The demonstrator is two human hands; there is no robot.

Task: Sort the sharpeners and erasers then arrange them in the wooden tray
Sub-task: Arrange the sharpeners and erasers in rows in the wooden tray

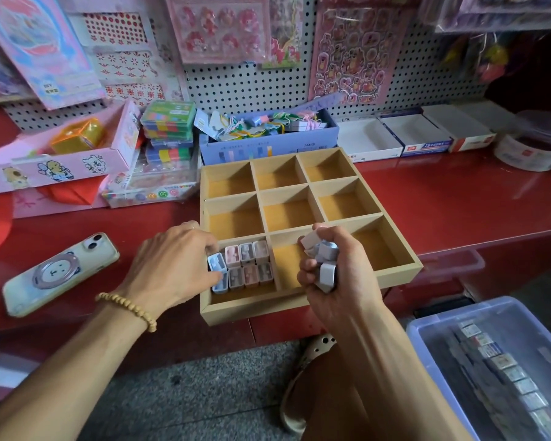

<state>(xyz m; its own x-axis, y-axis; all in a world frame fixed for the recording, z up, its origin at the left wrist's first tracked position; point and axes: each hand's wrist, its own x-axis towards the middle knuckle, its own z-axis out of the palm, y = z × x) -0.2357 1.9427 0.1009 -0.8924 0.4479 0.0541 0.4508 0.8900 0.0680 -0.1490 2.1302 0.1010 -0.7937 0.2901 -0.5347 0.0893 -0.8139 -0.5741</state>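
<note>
A phone (61, 273) lies on the red counter (458, 205) just left of the left hand (175, 265); that hand reaches into the near-left compartment of the wooden tray (312, 305), its thumb and fingertips pinching a blue sharpener (217, 261) at the left end of the rows; directly right of those fingers, more sharpeners (250, 264), pink and grey, stand packed side by side in two rows in the same compartment; the tray's other compartments, beyond and to the right of the hand, show only their bare floors; the right hand (334, 275) hovers over the near-middle compartment, fingers curled round a clutch of pale loose sharpeners (323, 259); below and right of that hand, off the counter, a clear bin (427, 332) holds a row of small wrapped blocks, which may be erasers.
</note>
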